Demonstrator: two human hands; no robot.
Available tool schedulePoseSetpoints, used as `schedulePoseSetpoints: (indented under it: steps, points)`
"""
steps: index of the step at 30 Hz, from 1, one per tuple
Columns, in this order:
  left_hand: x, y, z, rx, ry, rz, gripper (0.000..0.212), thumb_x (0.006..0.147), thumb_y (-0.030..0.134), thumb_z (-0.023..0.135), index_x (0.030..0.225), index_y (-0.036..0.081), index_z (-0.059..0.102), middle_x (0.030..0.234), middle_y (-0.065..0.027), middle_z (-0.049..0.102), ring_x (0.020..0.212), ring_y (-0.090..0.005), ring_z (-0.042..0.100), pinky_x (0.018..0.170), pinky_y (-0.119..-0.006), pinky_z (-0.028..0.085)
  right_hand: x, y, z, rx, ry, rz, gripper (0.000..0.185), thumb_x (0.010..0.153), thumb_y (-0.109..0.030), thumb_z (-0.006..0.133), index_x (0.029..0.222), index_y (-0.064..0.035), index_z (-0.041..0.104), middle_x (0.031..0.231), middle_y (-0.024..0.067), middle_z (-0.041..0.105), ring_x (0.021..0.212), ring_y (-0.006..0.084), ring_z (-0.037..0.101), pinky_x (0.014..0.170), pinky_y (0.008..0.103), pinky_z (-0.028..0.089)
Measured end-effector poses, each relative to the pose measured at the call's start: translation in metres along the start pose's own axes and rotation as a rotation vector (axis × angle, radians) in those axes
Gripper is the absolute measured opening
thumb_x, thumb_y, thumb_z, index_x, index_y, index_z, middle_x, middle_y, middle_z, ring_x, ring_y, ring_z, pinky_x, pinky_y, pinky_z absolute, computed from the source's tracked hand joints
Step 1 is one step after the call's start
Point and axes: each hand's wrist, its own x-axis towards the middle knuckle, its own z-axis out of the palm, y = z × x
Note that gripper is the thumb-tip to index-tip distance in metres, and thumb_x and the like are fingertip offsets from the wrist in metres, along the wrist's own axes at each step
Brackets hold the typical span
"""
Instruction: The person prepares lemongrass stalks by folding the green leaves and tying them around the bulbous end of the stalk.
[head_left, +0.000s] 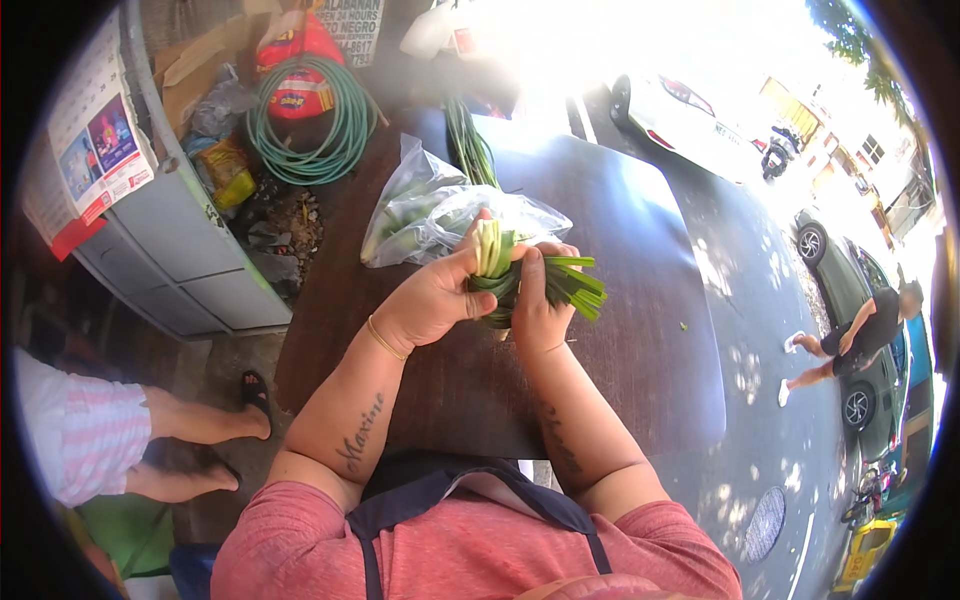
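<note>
Above a dark brown wooden table (630, 375), both my hands hold a bundle of long green leaves (495, 289). My left hand (431, 300) grips its left side, where pale green stalk ends stand up between thumb and fingers. My right hand (541, 307) is closed around the other side, its thumb lying on top. Flat, cut leaf ends (581, 285) fan out to the right of it. Leaves are wound around the bundle's middle; the far side is hidden by my fingers. Just beyond lies a clear plastic bag (412, 217) with green contents.
Long green stalks (469, 142) lie at the table's far end. A coiled green hose (259, 124) hangs beyond a grey metal cabinet (187, 262) at left. Someone in striped shorts (105, 435) stands left. Rightward, a person in dark clothes (874, 330) walks on the road beside a parked car (832, 270).
</note>
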Motion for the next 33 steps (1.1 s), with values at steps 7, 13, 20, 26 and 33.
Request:
schedulePoseSetpoints:
  steps: [7,13,20,26,33]
  points:
    - [0.023,-0.001,0.0,0.279,-0.064,-0.061,0.075,0.087,-0.012,0.057,0.157,0.006,0.038,0.152,-0.0042,0.044,0.137,-0.0155,0.042,0.115,-0.032,0.035,0.026,0.013,-0.007,-0.226,-0.089,-0.08,0.006,0.09,0.0,0.065,0.094,-0.003,0.063,0.089,0.0138,0.064,0.078,0.0313,0.064,0.07,0.0403,0.051]
    - [0.039,-0.005,-0.005,0.489,0.043,0.018,0.078,0.082,-0.01,0.064,0.155,0.007,0.04,0.149,-0.0065,0.047,0.136,-0.0164,0.044,0.112,-0.032,0.04,0.039,0.003,-0.008,-0.22,-0.251,-0.155,0.012,0.087,0.005,0.068,0.096,-0.003,0.066,0.084,0.0136,0.064,0.073,0.0298,0.064,0.067,0.037,0.051]
    - [0.05,-0.02,-0.017,0.72,0.067,0.206,0.081,0.079,0.002,0.078,0.152,0.009,0.043,0.148,-0.0124,0.049,0.14,-0.0248,0.044,0.114,-0.038,0.038,0.043,0.018,-0.003,-0.236,-0.278,-0.14,0.024,0.079,0.009,0.07,0.1,-0.0033,0.069,0.092,0.016,0.067,0.083,0.0361,0.067,0.073,0.0406,0.055]
    - [0.05,-0.031,-0.009,0.75,0.101,0.172,0.084,0.078,0.0,0.074,0.154,0.01,0.039,0.153,-0.0169,0.041,0.146,-0.0336,0.037,0.118,-0.042,0.035,0.049,0.017,-0.003,-0.22,-0.209,-0.171,0.024,0.076,0.013,0.068,0.094,-0.0026,0.068,0.092,0.0145,0.068,0.088,0.033,0.067,0.079,0.0396,0.054]
    - [0.051,-0.039,-0.006,0.795,0.146,0.217,0.088,0.075,-0.001,0.074,0.155,0.011,0.039,0.156,-0.0186,0.037,0.151,-0.0392,0.027,0.123,-0.046,0.026,0.047,0.017,-0.005,-0.209,-0.255,-0.169,0.027,0.075,0.013,0.063,0.098,-0.0002,0.065,0.1,0.0151,0.066,0.091,0.0304,0.065,0.082,0.039,0.053]
